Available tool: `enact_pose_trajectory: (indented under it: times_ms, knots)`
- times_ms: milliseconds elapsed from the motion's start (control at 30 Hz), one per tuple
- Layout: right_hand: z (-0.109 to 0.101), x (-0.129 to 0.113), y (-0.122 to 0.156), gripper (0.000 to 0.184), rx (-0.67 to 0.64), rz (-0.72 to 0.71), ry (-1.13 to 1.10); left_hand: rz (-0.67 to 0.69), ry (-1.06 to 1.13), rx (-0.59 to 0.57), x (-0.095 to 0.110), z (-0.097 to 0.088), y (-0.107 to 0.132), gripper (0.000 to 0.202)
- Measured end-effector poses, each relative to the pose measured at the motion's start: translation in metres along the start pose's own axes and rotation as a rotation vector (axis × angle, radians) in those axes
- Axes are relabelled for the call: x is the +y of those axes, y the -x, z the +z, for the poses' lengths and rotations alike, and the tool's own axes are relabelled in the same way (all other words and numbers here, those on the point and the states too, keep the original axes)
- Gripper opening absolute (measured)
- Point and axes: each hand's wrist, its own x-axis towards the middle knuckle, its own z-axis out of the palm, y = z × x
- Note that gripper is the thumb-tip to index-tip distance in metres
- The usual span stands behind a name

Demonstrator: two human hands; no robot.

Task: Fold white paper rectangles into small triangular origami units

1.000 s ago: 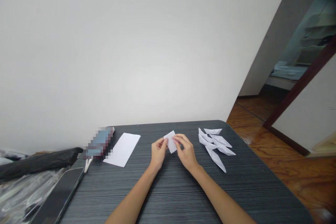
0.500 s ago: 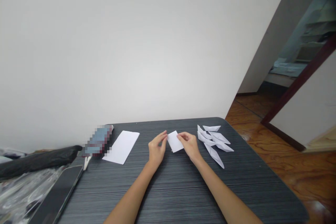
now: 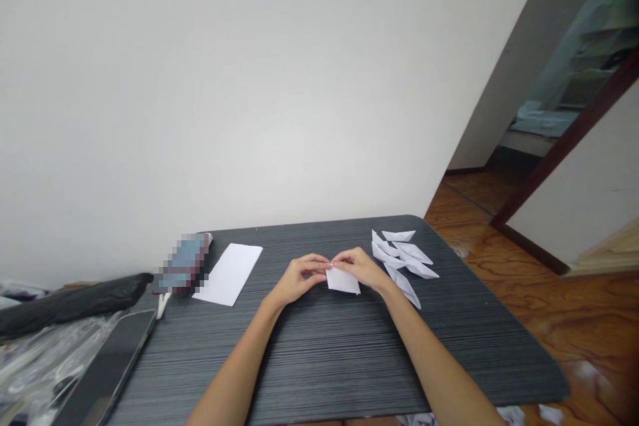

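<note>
Both hands meet over a small square of folded white paper [image 3: 343, 281] near the middle of the dark table. My left hand [image 3: 298, 277] has its thumb and fingers closed on the paper's upper left edge. With thumb and fingertips, my right hand [image 3: 363, 269] pinches the upper edge and covers part of it. To the right lie several folded paper boats [image 3: 399, 253], loosely heaped. A stack of flat white paper [image 3: 229, 274] rests on the table to the left.
Beside the paper stack is a blurred-out bluish object [image 3: 182, 263]. A dark phone or tablet [image 3: 110, 369] lies at the table's [image 3: 339, 366] left edge, near a black rolled item [image 3: 74, 303] and clear plastic. A white wall [image 3: 299, 93] stands behind; paper scraps [image 3: 550, 413] are on the floor.
My hands have come closer together at the paper's upper edge. The paper has turned from a tilted diamond to a squarer position. The whole view has shifted slightly.
</note>
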Motion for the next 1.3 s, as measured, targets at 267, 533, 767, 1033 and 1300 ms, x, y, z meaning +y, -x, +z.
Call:
enact_pose_trajectory:
  times_ms: [267, 533, 767, 1033, 1300]
  knots:
    - [-0.004, 0.005, -0.002, 0.018, -0.094, -0.025, 0.104, -0.007, 0.041, -0.089, -0.005, -0.004, 0.000, 0.023]
    - [0.000, 0.004, -0.002, 0.016, -0.122, -0.046, 0.149, 0.023, -0.039, -0.018, -0.005, 0.001, -0.001, 0.018]
    - [0.000, -0.011, 0.002, 0.018, -0.007, -0.144, 0.157, 0.044, -0.103, 0.252, -0.004, 0.009, -0.002, 0.021]
    - [0.004, -0.003, -0.001, 0.021, 0.147, -0.061, 0.037, 0.071, -0.287, 0.554, -0.001, 0.015, -0.002, 0.018]
    - [0.003, 0.002, -0.003, 0.017, 0.069, 0.057, -0.300, 0.138, -0.314, 0.562, 0.001, 0.020, 0.000, 0.012]
